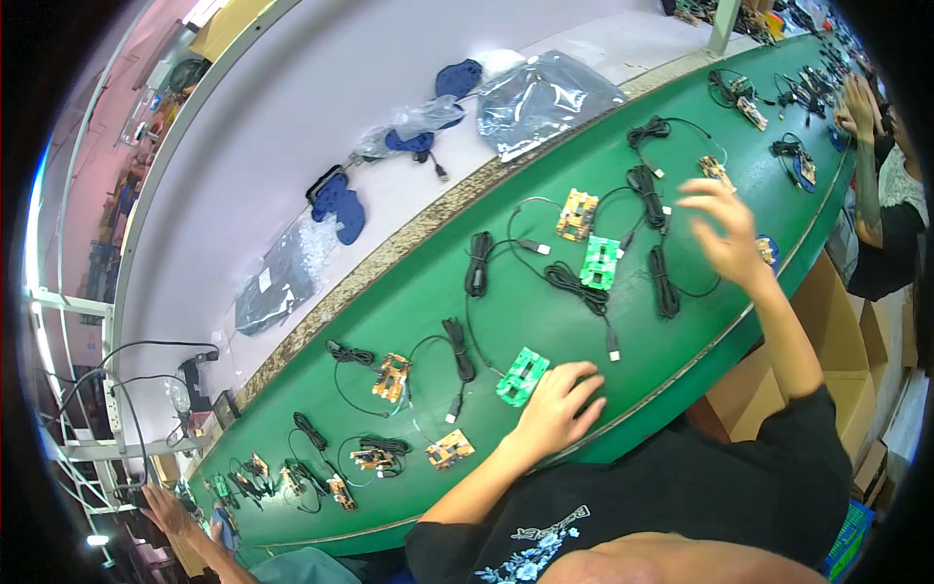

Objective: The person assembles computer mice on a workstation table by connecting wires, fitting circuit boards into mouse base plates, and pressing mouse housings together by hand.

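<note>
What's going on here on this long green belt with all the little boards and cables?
A person leans over a long green belt dotted with small circuit boards, each with a bundled black cable. Their left hand rests flat on the belt, touching a green board. Their right hand hovers open, fingers spread, above the belt near a black cable bundle, holding nothing. Other people's hands work at both ends of the belt. Plastic bags and blue parts lie on the white shelf behind.
</note>
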Demonstrator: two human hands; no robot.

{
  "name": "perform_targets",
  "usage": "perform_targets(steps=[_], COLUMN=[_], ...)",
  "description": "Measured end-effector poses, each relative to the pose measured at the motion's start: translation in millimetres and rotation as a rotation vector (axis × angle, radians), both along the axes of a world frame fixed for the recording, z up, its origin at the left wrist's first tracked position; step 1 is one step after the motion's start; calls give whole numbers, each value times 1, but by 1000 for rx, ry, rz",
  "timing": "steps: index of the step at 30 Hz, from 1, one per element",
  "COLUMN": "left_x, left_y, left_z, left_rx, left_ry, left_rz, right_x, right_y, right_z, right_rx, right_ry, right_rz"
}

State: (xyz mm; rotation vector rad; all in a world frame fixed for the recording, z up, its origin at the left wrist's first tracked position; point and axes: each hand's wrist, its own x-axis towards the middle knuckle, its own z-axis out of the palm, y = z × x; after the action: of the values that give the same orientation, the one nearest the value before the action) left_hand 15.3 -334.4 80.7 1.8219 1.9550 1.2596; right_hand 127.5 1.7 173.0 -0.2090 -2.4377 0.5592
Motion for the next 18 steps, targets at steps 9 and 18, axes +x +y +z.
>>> perform_targets(steps=[9,18], left_x=[-37,-33], left_y=[-7,-8], left_z=[-7,-16], left_rx=[58,138], left_ry=[-3,-37], left_rz=[223,190], right_x=[-371,-384], right_y=[-84,-72], right_z=[-55,-33], right_rx=[-97,-62], right_ry=[-160,-133], right_rz=[-31,92])
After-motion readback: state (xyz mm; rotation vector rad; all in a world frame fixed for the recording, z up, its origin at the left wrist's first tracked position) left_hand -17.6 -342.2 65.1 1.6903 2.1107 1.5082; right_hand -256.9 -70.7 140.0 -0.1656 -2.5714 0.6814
